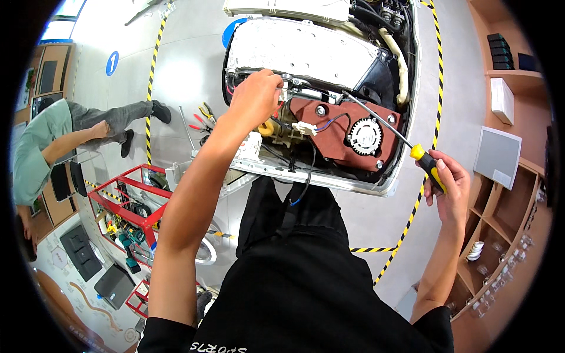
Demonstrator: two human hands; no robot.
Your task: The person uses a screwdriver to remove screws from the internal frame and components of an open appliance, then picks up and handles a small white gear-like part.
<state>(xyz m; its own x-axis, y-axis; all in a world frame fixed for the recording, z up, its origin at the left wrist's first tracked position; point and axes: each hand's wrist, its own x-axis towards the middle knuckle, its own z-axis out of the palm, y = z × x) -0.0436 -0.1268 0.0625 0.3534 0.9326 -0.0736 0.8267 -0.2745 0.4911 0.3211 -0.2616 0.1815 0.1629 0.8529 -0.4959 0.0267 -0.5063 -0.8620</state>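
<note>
An opened appliance with a white housing (329, 180) lies in front of me, its inner parts exposed. My right hand (452, 183) grips the yellow and black handle of a long screwdriver (421, 156). The shaft slants up and left across a red-brown block (329, 138), its tip near a small metal part at the lower edge of the white metal cover (300, 53). Closed fingers of my left hand (257, 94) are at that same edge, further left; what they hold is hidden. A white toothed wheel (365, 136) sits on the block, beside a white wire connector (304, 127).
Pliers (207, 113) and other hand tools lie left of the appliance. A red-framed cart (132, 215) with tools stands at the lower left. Another person (59, 138) sits at the far left. Wooden shelving (500, 217) lines the right side. A loose wire (308, 182) hangs over the near edge.
</note>
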